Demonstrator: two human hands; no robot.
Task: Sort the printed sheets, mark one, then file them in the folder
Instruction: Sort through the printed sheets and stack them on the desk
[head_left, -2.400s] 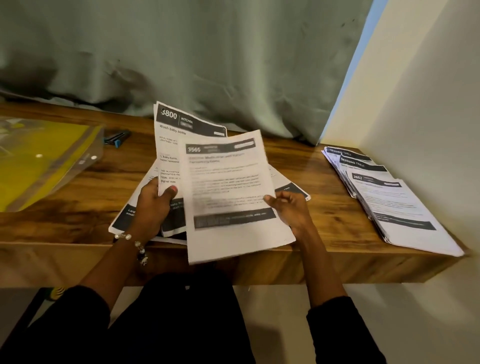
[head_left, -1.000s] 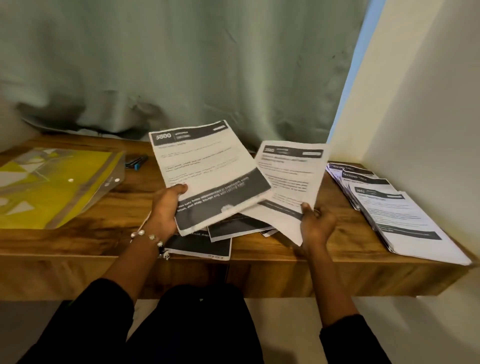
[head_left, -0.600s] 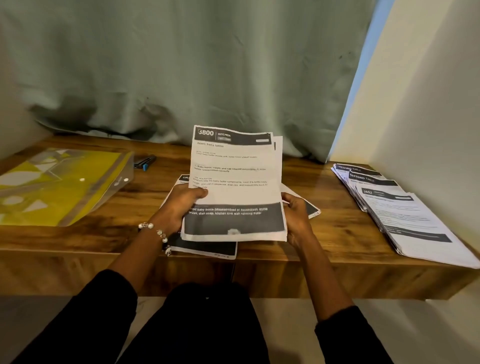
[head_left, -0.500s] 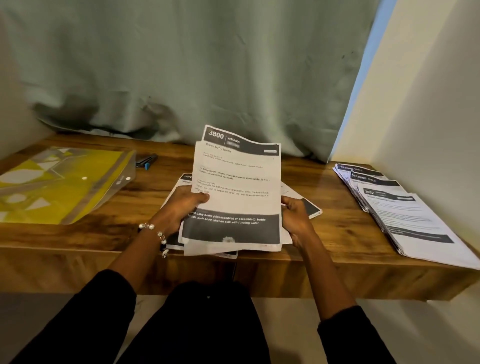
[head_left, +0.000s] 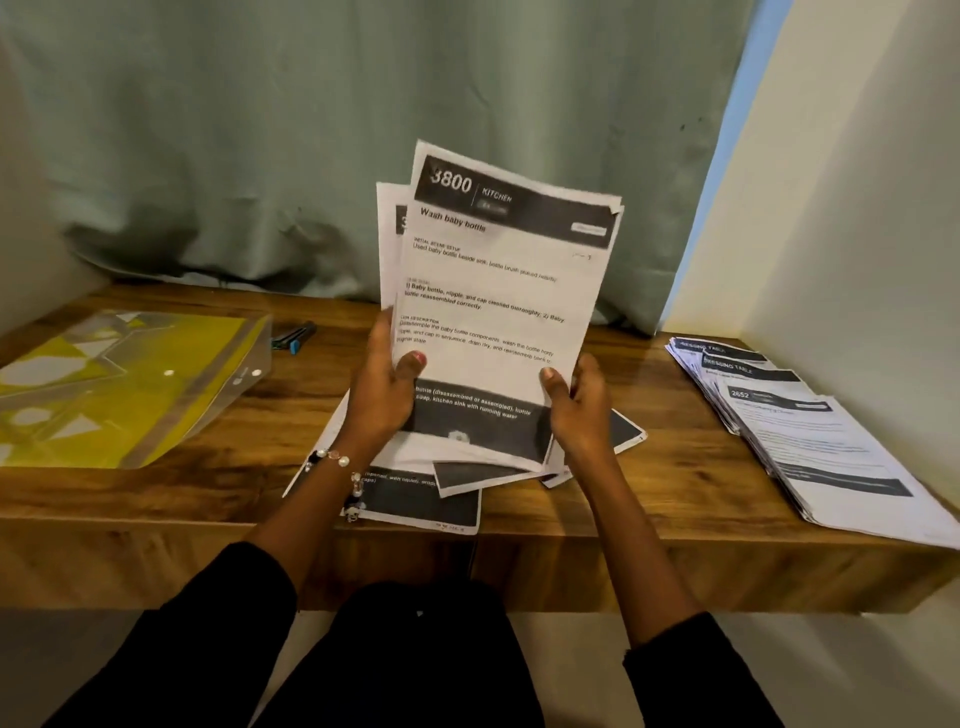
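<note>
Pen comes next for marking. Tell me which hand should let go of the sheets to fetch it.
Left. The pen lies on the desk on the left side, nearer the left hand. The right hand, gripping the held sheets, could probably hold them alone.

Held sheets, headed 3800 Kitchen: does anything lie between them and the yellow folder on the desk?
Nothing visible does. Both hands, left and right, grip the held sheets above loose sheets; bare desk runs left to the folder. Its flap looks closed.

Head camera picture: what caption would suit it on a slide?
Both hands, left and right, hold printed sheets upright above a wooden desk.
</note>
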